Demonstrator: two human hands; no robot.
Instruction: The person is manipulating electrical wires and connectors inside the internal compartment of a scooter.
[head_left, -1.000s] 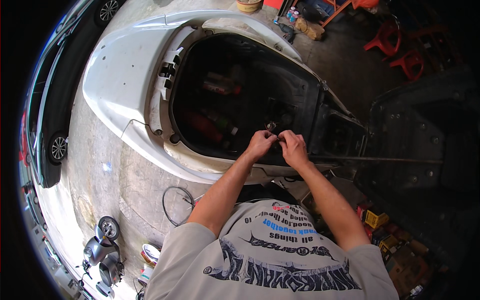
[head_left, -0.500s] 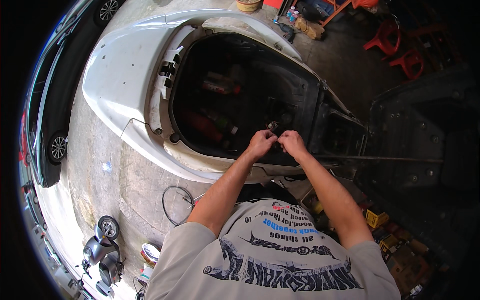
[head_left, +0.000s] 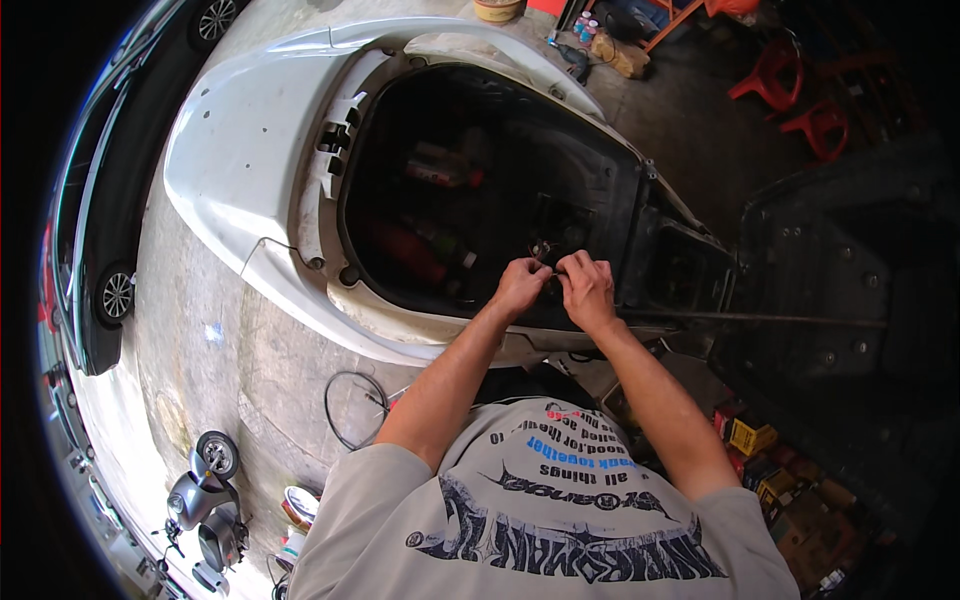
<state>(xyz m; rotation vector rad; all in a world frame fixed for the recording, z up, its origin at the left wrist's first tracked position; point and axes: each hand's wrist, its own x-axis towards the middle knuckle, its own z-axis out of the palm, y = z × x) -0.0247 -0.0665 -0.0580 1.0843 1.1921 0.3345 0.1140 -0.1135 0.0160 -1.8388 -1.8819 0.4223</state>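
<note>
A white scooter body (head_left: 240, 130) spans the view, its dark storage compartment (head_left: 500, 110) uncovered. Over the near right part of that compartment, my left hand (head_left: 522, 285) and my right hand (head_left: 588, 287) meet fingertip to fingertip. Both are closed in a pinch, on something small and dark that I cannot make out. Just beyond the fingertips, a light-coloured connector with thin wires (head_left: 541, 250) shows inside the compartment. A bottle with a white cap (head_left: 466, 260) lies to the left of my left hand, mostly in shadow.
The raised dark seat (head_left: 820, 270) fills the right side, with a thin rod (head_left: 770, 317) reaching toward it. A looped black cable (head_left: 345, 410) lies on the concrete floor. Red chairs (head_left: 770, 80) stand far right; a dark car (head_left: 130, 170) and a grey scooter (head_left: 205, 505) are left.
My right hand has turned and shifted slightly up, with its back now more in view. My left hand has barely moved, and the fingertips stay close together.
</note>
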